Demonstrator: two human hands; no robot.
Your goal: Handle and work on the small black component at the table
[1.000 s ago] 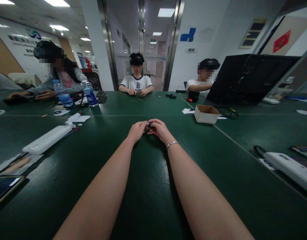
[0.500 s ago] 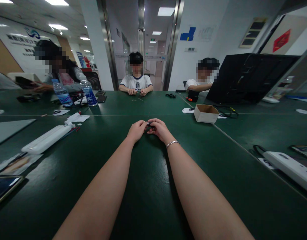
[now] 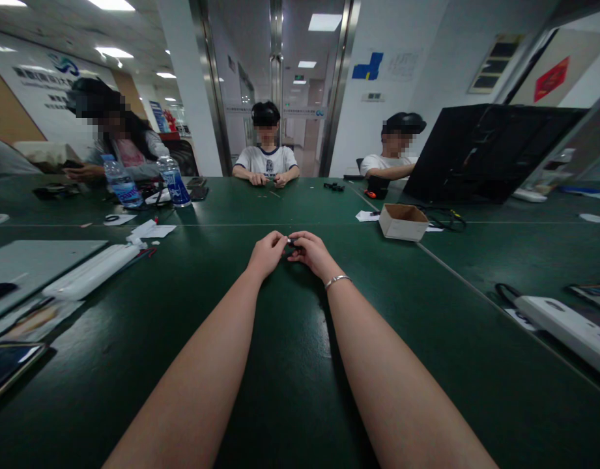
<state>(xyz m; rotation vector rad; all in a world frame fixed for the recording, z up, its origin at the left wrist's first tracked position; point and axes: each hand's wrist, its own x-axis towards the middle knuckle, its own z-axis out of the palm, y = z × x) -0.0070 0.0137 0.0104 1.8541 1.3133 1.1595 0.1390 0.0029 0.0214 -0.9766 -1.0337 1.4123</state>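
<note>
A small dark piece with a shiny, silvery end (image 3: 290, 242) sits between my two hands over the green table (image 3: 285, 339). Its kind is too small to make out. My right hand (image 3: 310, 253), with a silver bracelet at the wrist, is closed and pinches the dark part between thumb and fingers. My left hand (image 3: 268, 253) is closed too, with its fingertips at the shiny end. The fingers cover much of the piece.
A small open cardboard box (image 3: 402, 225) stands to the right, near a black monitor (image 3: 485, 156). A white power strip (image 3: 566, 322) lies at the right. On the left are a grey flat panel (image 3: 40, 260), a phone (image 3: 14, 361) and water bottles (image 3: 172, 182). Several people sit around the table.
My left hand has shifted slightly, its fingers a little more raised; the right stays in place. The grey panel has slid further right into view. The person at left has lowered a dark object.
</note>
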